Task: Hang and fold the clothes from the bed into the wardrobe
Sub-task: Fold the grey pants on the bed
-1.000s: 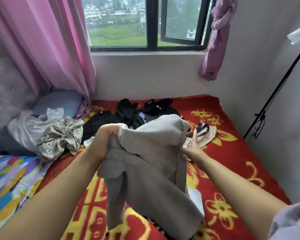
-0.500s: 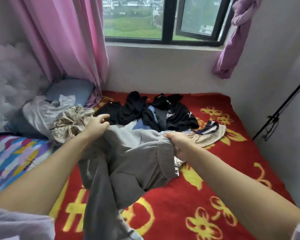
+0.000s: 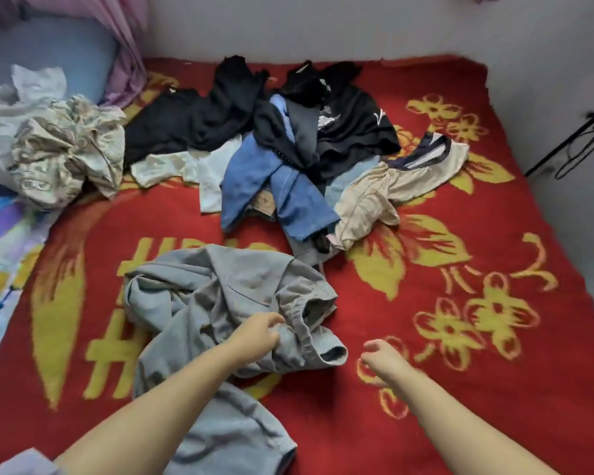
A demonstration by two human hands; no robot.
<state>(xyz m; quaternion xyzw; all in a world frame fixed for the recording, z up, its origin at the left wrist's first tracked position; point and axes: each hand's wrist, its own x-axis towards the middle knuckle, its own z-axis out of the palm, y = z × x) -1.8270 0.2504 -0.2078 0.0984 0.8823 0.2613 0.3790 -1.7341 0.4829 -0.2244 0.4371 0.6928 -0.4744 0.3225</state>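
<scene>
A crumpled grey garment [image 3: 220, 303] lies on the red blanket [image 3: 460, 389] of the bed, one part trailing toward the near edge. My left hand [image 3: 259, 334] rests on it beside a ribbed band, fingers curled into the fabric. My right hand [image 3: 379, 358] hovers just right of the garment with loosely spread fingers, holding nothing. Further back sits a pile of clothes: black tops [image 3: 199, 121], a blue garment [image 3: 275, 186], a white top [image 3: 182, 166] and a beige piece with a dark striped band [image 3: 391, 190].
A rumpled beige and white bundle [image 3: 66, 149] and a blue pillow [image 3: 48, 53] lie at the far left, beside a pink curtain [image 3: 124, 46]. A multicoloured sheet [image 3: 0, 241] borders the left. White walls close the back and right; a black stand [image 3: 570, 142] leans there.
The grey garment, held up in both hands before, now lies on the blanket. My right hand has let go of it. The view has tilted down, off the window.
</scene>
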